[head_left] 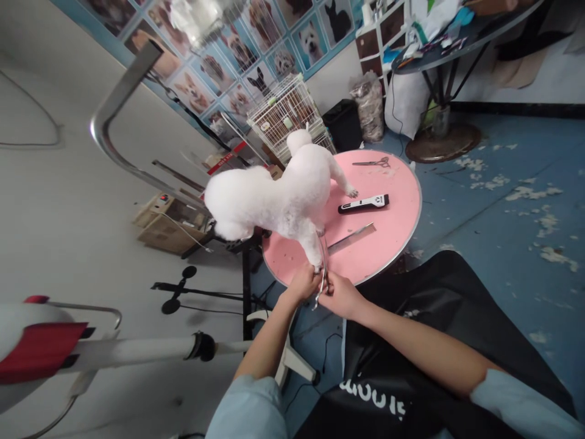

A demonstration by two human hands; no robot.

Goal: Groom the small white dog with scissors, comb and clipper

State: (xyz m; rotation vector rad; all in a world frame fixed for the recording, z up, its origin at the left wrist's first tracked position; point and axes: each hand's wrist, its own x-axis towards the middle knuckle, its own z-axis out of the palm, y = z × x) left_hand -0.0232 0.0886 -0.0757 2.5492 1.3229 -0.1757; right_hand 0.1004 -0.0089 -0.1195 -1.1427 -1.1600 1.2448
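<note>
A fluffy white dog (299, 189) stands on a round pink grooming table (397, 228). My left hand (303, 284) is closed at the end of the dog's near leg (310, 244), gripping the paw. Close beside it, my right hand (343, 296) has its fingers through the handles of silver scissors (325, 268). Their blades point up along the leg. A metal comb (351, 238), a black-and-white hair clipper (364, 203) and a second pair of scissors (372, 163) lie on the tabletop.
A bent metal grooming arm (114, 97) rises at the left. Below it a white stand dryer (123, 353) reaches in. Behind the dog stands a wire cage (290, 113). A cluttered dark table (470, 42) is at the upper right. My black apron (425, 317) covers my front.
</note>
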